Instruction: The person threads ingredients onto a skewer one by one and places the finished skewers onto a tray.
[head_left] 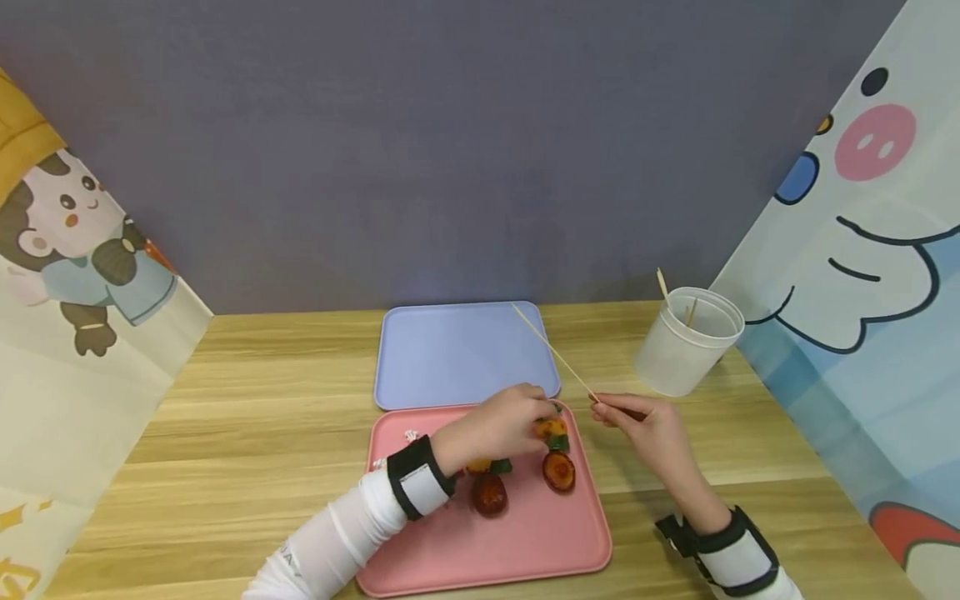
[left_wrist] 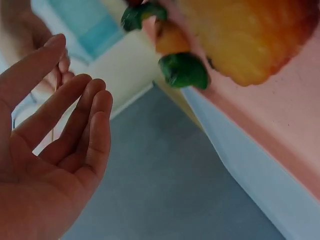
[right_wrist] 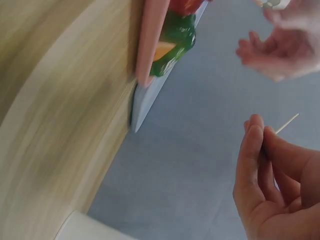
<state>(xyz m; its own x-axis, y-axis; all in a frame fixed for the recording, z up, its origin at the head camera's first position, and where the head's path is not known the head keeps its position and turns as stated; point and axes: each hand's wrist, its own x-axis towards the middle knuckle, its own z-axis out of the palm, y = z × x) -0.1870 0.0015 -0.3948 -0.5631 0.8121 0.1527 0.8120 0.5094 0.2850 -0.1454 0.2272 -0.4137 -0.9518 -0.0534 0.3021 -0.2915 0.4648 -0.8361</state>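
Observation:
My right hand [head_left: 654, 435] pinches a thin wooden skewer [head_left: 553, 350] between thumb and fingertips. The skewer slants up and away to the left. Over the pink tray [head_left: 540, 542] hovers my left hand [head_left: 504, 423], its fingers loosely bent; in the left wrist view nothing lies in the palm. Around that hand on the tray are a round reddish-brown piece [head_left: 489, 496], an orange-red piece [head_left: 558, 472], green pieces [left_wrist: 184, 70] and an orange piece [left_wrist: 171, 39]. A large ridged yellow piece [left_wrist: 245, 42] shows close up in the left wrist view. The left hand partly hides the food.
A pale blue tray [head_left: 457, 350] adjoins the pink tray's far edge. To the right stands a white tub [head_left: 678, 354] with a few wooden sticks in it. Small white bits [head_left: 411, 435] lie on the pink tray. A grey panel [head_left: 450, 150] rises behind the wooden table [head_left: 285, 433].

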